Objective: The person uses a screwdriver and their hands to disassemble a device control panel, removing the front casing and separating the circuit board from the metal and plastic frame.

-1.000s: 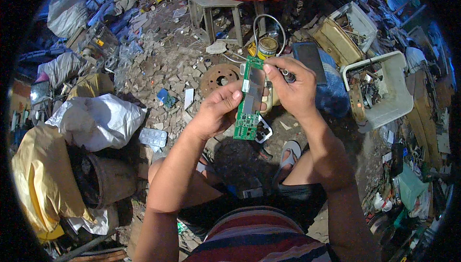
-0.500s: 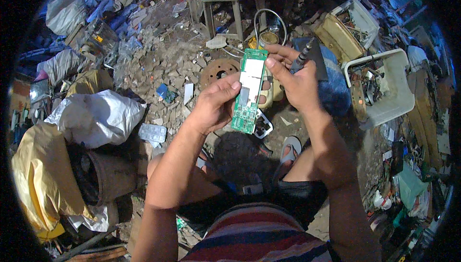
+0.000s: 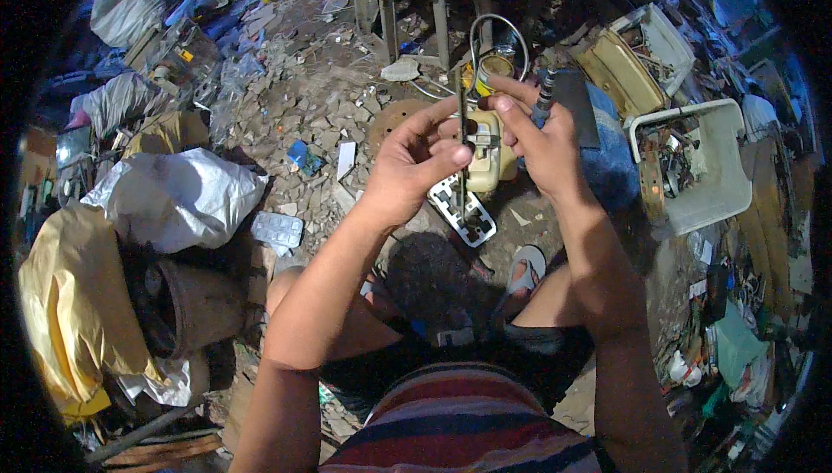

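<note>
Board (image 3: 462, 116) shows edge-on, thin, dark and straight; left fingers (image 3: 447, 161) pinch it.

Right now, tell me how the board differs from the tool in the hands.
The board is held by the left hand; the tool is in the right hand.
The board, seen edge-on, looks like a thin, flat strip; the tool looks thicker and rounded.
The board spans more of the picture lengthwise than the tool's visible part.
Both look dark and point roughly up the picture.
</note>
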The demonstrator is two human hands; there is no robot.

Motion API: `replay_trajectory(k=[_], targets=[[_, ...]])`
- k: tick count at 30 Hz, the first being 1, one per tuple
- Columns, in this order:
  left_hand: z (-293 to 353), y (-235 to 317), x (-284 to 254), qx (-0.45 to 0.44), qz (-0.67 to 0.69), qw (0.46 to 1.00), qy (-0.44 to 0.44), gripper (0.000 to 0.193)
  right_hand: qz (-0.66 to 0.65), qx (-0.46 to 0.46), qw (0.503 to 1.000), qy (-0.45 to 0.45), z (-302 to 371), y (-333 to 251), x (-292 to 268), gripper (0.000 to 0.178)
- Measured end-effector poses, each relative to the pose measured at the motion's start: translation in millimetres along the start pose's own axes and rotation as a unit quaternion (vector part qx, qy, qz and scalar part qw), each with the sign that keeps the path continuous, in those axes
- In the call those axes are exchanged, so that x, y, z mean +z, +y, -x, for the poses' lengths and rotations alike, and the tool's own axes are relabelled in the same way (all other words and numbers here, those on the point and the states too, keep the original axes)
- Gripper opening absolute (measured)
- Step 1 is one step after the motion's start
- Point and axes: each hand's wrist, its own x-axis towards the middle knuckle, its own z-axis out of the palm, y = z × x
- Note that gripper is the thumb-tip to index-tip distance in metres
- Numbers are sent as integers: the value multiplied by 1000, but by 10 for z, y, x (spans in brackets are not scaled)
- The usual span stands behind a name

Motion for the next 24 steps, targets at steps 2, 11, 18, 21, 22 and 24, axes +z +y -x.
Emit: replay_trajectory(k=[2,11,18,21,22,24], targets=[[-15,-50,4,32,-84,994,66,59,22,18,999,-15,10,13,8,34],[8,-98,-22,72,-283,946,138,58,34,-27,998,-43,80,14,119,35],[12,-56,33,152,-421,876,181,58,20,-15,999,-26,74,50,100,32],[20,-23,67,195,-435,856,198,53,28,-17,999,-22,84,37,111,30],[17,-14,81,200,-435,855,200,52,30,-22,999,-21,82,33,105,30],[19,-11,83,204,-441,850,203,51,31,-26,999,-22,84,22,107,29]])
